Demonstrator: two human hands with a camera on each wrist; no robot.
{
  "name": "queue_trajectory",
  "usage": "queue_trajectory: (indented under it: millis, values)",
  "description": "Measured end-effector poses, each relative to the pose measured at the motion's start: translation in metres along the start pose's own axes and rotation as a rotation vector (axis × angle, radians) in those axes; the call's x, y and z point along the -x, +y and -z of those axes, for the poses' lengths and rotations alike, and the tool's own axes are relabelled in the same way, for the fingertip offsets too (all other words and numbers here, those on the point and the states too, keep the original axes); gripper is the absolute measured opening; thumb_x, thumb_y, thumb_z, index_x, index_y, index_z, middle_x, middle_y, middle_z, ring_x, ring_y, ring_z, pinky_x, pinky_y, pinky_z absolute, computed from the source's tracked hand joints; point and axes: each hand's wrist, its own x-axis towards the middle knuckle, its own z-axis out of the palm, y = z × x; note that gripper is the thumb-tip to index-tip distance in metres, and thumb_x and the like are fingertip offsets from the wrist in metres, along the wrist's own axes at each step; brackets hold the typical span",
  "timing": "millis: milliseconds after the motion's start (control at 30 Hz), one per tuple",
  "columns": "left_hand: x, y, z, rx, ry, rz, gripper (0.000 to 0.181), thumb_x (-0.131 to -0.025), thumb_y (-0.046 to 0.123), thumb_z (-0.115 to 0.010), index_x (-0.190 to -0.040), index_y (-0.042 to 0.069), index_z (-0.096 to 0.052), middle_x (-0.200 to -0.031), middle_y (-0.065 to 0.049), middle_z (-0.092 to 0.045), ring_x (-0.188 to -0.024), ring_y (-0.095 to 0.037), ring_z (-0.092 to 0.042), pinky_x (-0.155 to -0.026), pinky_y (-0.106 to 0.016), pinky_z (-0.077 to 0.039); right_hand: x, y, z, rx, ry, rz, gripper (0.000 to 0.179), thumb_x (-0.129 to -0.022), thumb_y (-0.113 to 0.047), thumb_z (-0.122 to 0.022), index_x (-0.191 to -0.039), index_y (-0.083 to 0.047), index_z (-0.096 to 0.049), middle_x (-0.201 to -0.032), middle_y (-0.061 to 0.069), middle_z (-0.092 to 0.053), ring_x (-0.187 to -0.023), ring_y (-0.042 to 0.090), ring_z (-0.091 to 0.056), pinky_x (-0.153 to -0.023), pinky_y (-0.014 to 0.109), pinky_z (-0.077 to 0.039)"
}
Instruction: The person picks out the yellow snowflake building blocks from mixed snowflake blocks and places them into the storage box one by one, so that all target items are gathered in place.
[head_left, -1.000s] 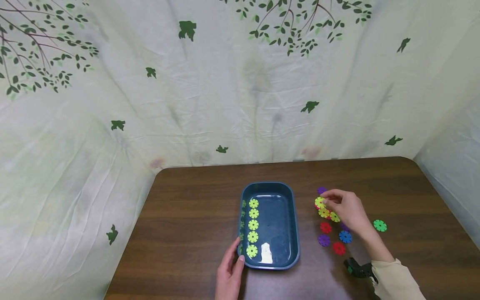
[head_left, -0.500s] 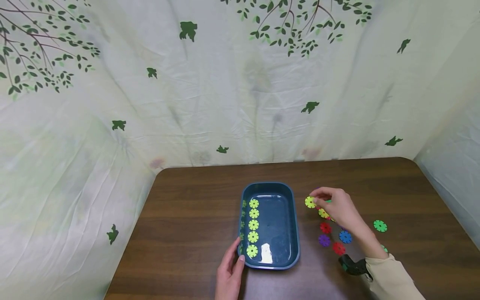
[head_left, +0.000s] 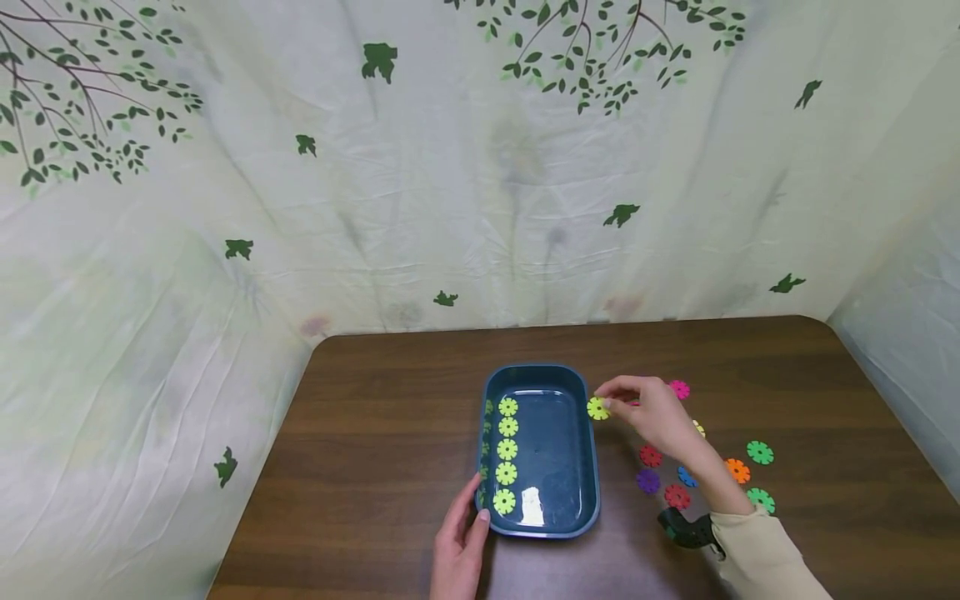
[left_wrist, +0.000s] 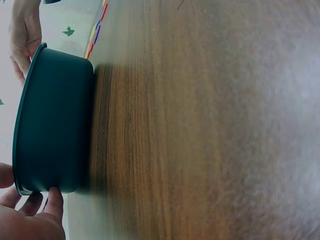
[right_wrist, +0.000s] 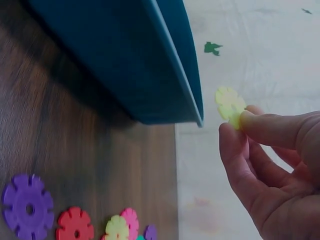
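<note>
My right hand [head_left: 658,417] pinches a yellow notched plastic disc [head_left: 597,408], shaped like a flower, between thumb and fingers. In the head view that disc overlaps the right rim of a deep blue tray [head_left: 551,454]; the right wrist view has the disc [right_wrist: 228,102] raised above rim height. Along the tray's left side runs a column of several yellow discs [head_left: 507,450]. With the thumb at the rim and fingers against the outer wall, my left hand [head_left: 459,550] holds the tray's near left corner, as the left wrist view confirms at the tray wall [left_wrist: 55,120].
Right of the tray, loose discs lie on the brown table [head_left: 375,467]: red [head_left: 651,456], purple [head_left: 648,481], orange [head_left: 737,471], green [head_left: 760,452], pink [head_left: 678,389] and others, some partly hidden under my right arm. A leaf-printed cloth [head_left: 450,208] hangs behind.
My right hand has carried the yellow disc leftward from the loose pile to the tray's right rim. Pink and orange discs have come into sight behind it. My left hand and the tray stay put.
</note>
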Motion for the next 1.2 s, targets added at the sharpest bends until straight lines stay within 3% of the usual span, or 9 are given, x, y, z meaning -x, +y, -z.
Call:
queue_trajectory:
  millis: [167,400,967,1200]
  values:
    - [0.000,-0.001,0.000,0.003,-0.002,0.000,0.045,-0.096,0.004,-0.059,-0.141,0.009,-0.053,-0.145,-0.009,-0.050,-0.137,-0.028,-0.039,-0.101,-0.013,-0.032,-0.002,-0.006,-0.007,-0.028,-0.018,0.022,0.014,-0.090,-0.003,-0.070,-0.101,-0.010,-0.074,-0.093,0.001,-0.071,-0.084,0.020,-0.064,-0.070,0.031,-0.057]
    - [0.000,-0.003,0.000,0.020,-0.002,-0.017,0.046,-0.095,0.001,-0.059,-0.140,0.008,-0.054,-0.143,-0.008,-0.051,-0.135,-0.025,-0.040,-0.101,-0.014,-0.034,-0.006,-0.013,-0.017,-0.084,-0.085,-0.006,0.014,-0.090,-0.002,-0.069,-0.099,-0.011,-0.075,-0.094,0.001,-0.070,-0.084,0.019,-0.064,-0.072,0.031,-0.058]
    - [-0.001,-0.005,0.000,0.024,0.002,-0.025,0.046,-0.095,0.002,-0.059,-0.140,0.008,-0.054,-0.143,-0.009,-0.051,-0.135,-0.025,-0.041,-0.101,-0.014,-0.035,-0.016,-0.031,-0.030,-0.085,-0.404,0.057,0.015,-0.091,0.001,-0.066,-0.094,-0.010,-0.074,-0.085,-0.001,-0.068,-0.073,0.017,-0.060,-0.067,0.030,-0.055]
    - [-0.001,-0.004,0.000,0.023,-0.005,-0.009,0.045,-0.096,0.003,-0.059,-0.141,0.010,-0.054,-0.144,-0.009,-0.051,-0.135,-0.027,-0.041,-0.100,-0.014,-0.035,-0.023,-0.035,-0.034,-0.042,-0.479,0.099,0.015,-0.090,0.001,-0.066,-0.092,-0.011,-0.074,-0.084,-0.002,-0.069,-0.071,0.015,-0.059,-0.065,0.030,-0.054]
